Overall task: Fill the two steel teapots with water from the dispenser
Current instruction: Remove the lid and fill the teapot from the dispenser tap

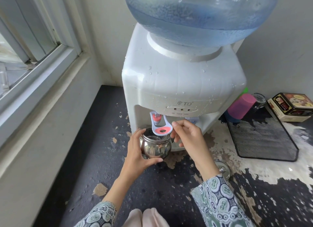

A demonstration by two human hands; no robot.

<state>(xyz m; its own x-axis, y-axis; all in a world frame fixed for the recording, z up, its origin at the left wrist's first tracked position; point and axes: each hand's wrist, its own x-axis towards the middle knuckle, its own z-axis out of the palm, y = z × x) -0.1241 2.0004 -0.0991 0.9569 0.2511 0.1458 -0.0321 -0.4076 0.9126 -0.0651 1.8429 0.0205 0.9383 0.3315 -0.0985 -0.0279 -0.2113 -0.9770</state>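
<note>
One teapot under tap lever; lid, mesh tray nearby

Home pantry corner: water dispenser, cups (beside it), tin.

We are seeing a peeling black countertop carrying the white dispenser, mesh tray, teapot lid and box.

Soft, even daylight is admitted through the white-framed window at the left. Only faint shadows are cast. Mild glare is seen on the round polished steel teapot. Straight lines are bent toward the edges by wide-angle distortion, and slight blur is noticed there.
</note>
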